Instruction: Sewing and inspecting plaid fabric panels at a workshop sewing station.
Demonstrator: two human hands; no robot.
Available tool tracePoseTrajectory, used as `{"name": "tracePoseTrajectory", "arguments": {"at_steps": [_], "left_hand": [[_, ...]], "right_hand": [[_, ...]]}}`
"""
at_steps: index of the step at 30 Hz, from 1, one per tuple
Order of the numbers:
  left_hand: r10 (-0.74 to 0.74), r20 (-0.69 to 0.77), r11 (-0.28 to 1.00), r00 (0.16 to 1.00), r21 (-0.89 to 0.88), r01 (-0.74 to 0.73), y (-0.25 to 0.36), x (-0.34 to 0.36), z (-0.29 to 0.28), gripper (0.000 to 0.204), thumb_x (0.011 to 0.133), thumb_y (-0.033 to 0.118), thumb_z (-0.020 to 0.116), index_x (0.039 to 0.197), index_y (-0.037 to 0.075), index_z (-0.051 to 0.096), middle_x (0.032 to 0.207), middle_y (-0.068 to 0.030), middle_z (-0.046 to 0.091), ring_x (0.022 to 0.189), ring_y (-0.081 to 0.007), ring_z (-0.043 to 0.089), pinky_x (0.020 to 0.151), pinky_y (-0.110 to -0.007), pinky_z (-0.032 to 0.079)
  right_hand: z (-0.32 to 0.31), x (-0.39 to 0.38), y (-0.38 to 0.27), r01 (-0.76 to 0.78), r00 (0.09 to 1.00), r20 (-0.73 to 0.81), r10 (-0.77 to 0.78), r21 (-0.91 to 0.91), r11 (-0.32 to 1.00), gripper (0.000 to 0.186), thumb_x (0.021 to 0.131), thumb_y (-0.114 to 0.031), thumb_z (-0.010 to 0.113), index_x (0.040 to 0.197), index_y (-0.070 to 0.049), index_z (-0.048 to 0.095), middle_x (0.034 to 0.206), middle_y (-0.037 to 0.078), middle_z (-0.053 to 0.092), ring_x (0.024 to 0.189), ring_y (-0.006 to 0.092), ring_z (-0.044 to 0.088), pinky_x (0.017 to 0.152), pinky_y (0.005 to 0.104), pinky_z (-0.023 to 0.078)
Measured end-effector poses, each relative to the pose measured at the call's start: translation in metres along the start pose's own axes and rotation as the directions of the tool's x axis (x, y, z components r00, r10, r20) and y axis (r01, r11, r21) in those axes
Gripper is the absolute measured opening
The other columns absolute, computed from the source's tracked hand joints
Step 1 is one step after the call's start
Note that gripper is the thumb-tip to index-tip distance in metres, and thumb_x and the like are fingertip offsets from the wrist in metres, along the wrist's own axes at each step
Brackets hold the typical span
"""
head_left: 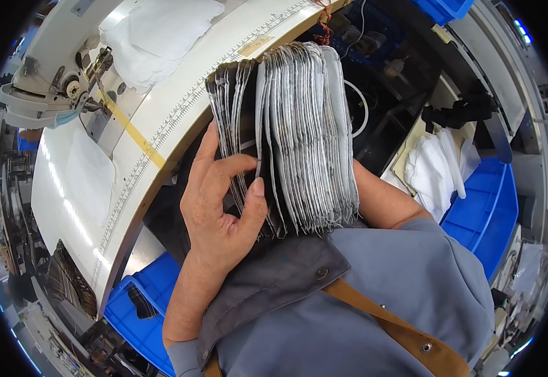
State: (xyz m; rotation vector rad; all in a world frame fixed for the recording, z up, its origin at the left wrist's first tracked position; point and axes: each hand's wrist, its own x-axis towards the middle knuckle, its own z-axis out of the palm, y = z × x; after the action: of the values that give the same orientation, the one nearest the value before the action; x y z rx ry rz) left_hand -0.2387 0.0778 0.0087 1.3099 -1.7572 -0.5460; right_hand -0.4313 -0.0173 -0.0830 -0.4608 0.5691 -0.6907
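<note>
A thick stack of fabric pieces (308,138) stands on edge against my lap, its layers whitish-grey with dark faces and frayed lower edges. A thinner group of layers (230,94) leans apart at its left, leaving a dark gap. My left hand (223,201) is at this gap. Its thumb and index finger pinch the edge of a fabric piece at the main stack's left side, while the other fingers lie along the thinner group. My right forearm (381,195) runs behind the stack at the right; the stack hides that hand and its fingers.
A white sewing table (135,151) with a ruler edge curves along the left, carrying a sewing machine (60,94) and white cloth pieces (157,41). Blue bins (484,207) stand at the right and lower left. White cloth (431,169) lies at the right beside black fabric (459,112).
</note>
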Motion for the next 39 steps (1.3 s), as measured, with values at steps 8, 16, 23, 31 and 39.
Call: {"name": "tracePoseTrajectory", "arguments": {"at_steps": [8, 16, 23, 31, 39], "left_hand": [[0.079, 0.044, 0.973, 0.996, 0.212, -0.087, 0.007, 0.006, -0.002, 0.016, 0.081, 0.01, 0.072, 0.096, 0.004, 0.072, 0.145, -0.0365, 0.047, 0.121, -0.0406, 0.063, 0.088, -0.038, 0.056], [0.144, -0.009, 0.973, 0.989, 0.184, -0.14, 0.005, 0.007, 0.003, 0.039, 0.071, 0.031, 0.09, 0.093, 0.005, 0.071, 0.146, -0.0354, 0.046, 0.124, -0.0414, 0.061, 0.094, -0.04, 0.054], [0.137, -0.015, 0.979, 0.99, 0.152, -0.133, 0.006, 0.008, 0.005, 0.037, 0.073, 0.028, 0.089, 0.094, 0.004, 0.071, 0.147, -0.0355, 0.045, 0.123, -0.0405, 0.062, 0.094, -0.04, 0.054], [0.14, -0.008, 0.975, 0.99, 0.175, -0.137, 0.004, 0.005, 0.005, 0.024, 0.079, 0.018, 0.08, 0.097, 0.005, 0.07, 0.146, -0.0367, 0.045, 0.116, -0.0401, 0.066, 0.09, -0.039, 0.055], [0.053, -0.008, 0.983, 0.999, 0.179, -0.05, 0.017, 0.006, 0.002, 0.034, 0.077, 0.01, 0.071, 0.11, 0.006, 0.071, 0.148, -0.0362, 0.043, 0.11, -0.0403, 0.068, 0.083, -0.039, 0.057]], "right_hand": [[-0.003, -0.001, -0.002, -0.001, 1.0, 0.001, 0.001, -0.001, 1.0, 0.053, 0.104, -0.021, 0.051, 0.149, 0.0, 0.034, 0.145, 0.015, 0.047, 0.129, 0.0241, 0.052, 0.109, 0.0353, 0.046], [0.0, -0.001, 0.001, 0.001, 1.0, -0.001, -0.001, -0.002, 1.0, 0.053, 0.104, -0.021, 0.051, 0.15, 0.0, 0.033, 0.146, 0.015, 0.047, 0.13, 0.0242, 0.052, 0.11, 0.0353, 0.045], [0.002, 0.007, 0.0, 0.001, 1.0, 0.0, -0.001, -0.003, 1.0, 0.053, 0.104, -0.02, 0.05, 0.15, 0.0, 0.033, 0.147, 0.014, 0.046, 0.131, 0.0242, 0.051, 0.11, 0.0352, 0.045], [0.003, 0.003, 0.001, 0.005, 1.0, 0.001, -0.005, -0.005, 1.0, 0.054, 0.104, -0.02, 0.05, 0.151, -0.001, 0.032, 0.148, 0.014, 0.045, 0.132, 0.0243, 0.05, 0.111, 0.0352, 0.044], [0.0, -0.002, 0.001, 0.002, 1.0, 0.001, -0.002, -0.007, 1.0, 0.054, 0.104, -0.019, 0.05, 0.151, -0.001, 0.031, 0.149, 0.014, 0.044, 0.133, 0.0243, 0.05, 0.112, 0.0352, 0.044]]}}
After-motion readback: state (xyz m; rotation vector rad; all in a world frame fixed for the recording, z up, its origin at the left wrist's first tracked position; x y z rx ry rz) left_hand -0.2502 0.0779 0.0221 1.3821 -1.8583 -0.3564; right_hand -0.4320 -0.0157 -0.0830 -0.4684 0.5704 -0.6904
